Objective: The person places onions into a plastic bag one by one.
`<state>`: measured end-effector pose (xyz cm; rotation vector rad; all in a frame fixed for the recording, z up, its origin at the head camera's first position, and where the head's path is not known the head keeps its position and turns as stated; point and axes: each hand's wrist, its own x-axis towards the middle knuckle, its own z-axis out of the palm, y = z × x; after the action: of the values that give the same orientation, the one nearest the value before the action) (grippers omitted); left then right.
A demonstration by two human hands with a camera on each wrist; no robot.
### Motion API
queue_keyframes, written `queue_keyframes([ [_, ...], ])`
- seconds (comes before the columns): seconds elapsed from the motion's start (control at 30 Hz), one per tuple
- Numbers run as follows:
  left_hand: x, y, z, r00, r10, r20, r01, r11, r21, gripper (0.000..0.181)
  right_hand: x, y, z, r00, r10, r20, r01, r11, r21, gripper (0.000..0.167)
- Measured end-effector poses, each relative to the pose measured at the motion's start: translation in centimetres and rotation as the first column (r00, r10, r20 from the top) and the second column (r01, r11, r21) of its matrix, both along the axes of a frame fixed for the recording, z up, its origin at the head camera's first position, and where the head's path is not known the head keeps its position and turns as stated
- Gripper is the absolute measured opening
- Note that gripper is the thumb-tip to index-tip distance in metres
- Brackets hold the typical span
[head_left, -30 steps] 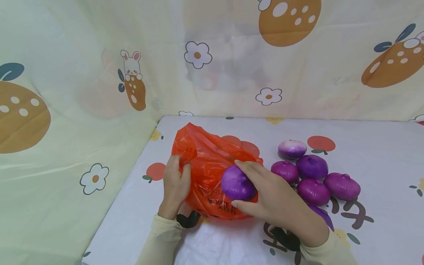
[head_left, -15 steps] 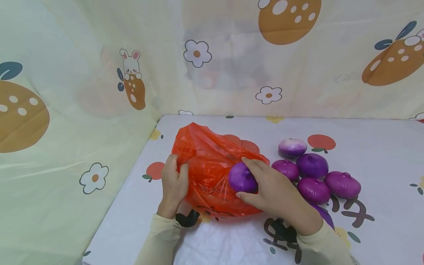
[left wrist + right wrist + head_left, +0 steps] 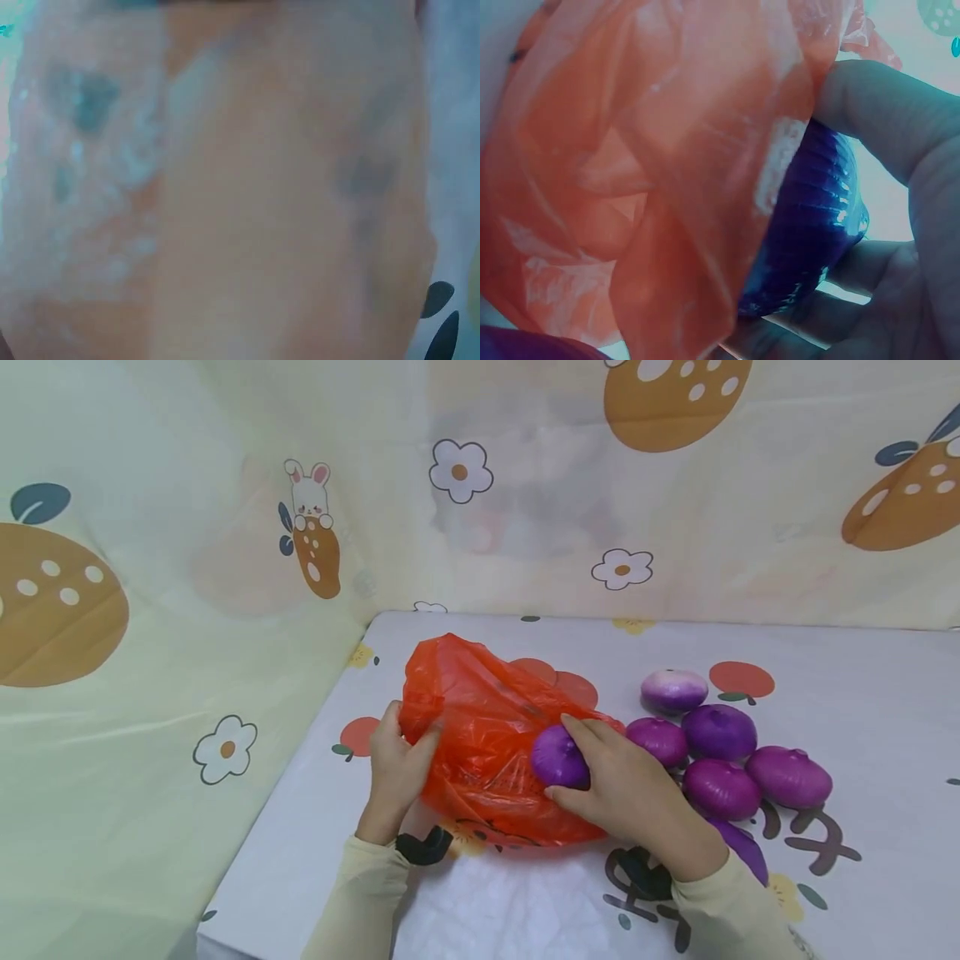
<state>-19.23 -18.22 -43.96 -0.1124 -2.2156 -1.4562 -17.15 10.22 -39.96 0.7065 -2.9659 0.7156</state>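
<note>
In the head view my right hand (image 3: 633, 789) grips a purple onion (image 3: 555, 758) at the mouth of a red plastic bag (image 3: 487, 727). Its thumb and fingers curl round the onion's right side. The right wrist view has the bag film (image 3: 667, 150) lying over part of the glossy onion (image 3: 810, 217), with fingers behind and below it. My left hand (image 3: 397, 768) pinches the bag's left edge between thumb and fingers. The left wrist view is filled by a blurred, close surface, so the grip is hidden there. What the bag holds cannot be made out.
Several purple onions (image 3: 722, 787) lie grouped to the right of my right hand, the farthest one paler (image 3: 675, 691). Another purple thing (image 3: 738, 850) is partly behind my right wrist. A patterned white cloth (image 3: 862, 693) covers the table; a printed curtain (image 3: 525, 510) stands behind.
My right hand and the onion have shifted slightly right, and the bag's right edge has spread that way. The bag's lettering has folded out of sight. My left hand keeps its hold; the view has turned slightly.
</note>
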Motion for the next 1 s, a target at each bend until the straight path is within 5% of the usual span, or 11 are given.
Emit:
queue_keyframes([
  [0.4,0.5,-0.1,0.6,0.998,-0.010,0.055,0.014,0.998,-0.059,0.040,-0.5,-0.3,-1.1,0.999,-0.025,0.032,0.024,0.999,0.030,0.091],
  [0.63,1.6,-0.2,0.8,0.987,0.051,0.151,-0.034,0.993,-0.116,0.044,-0.5,-0.5,-1.7,1.000,-0.027,0.014,0.026,0.999,0.047,0.092],
  [0.83,3.0,-0.3,-0.4,0.985,0.170,0.010,-0.160,0.942,-0.295,0.043,-0.5,-0.7,-2.0,1.000,-0.020,-0.005,0.020,0.998,0.063,0.091],
  [1.0,2.8,-0.4,-1.6,0.972,0.228,-0.059,-0.234,0.917,-0.324,0.041,-0.5,-0.8,-2.0,1.000,-0.025,-0.012,0.026,0.998,0.062,0.091],
])
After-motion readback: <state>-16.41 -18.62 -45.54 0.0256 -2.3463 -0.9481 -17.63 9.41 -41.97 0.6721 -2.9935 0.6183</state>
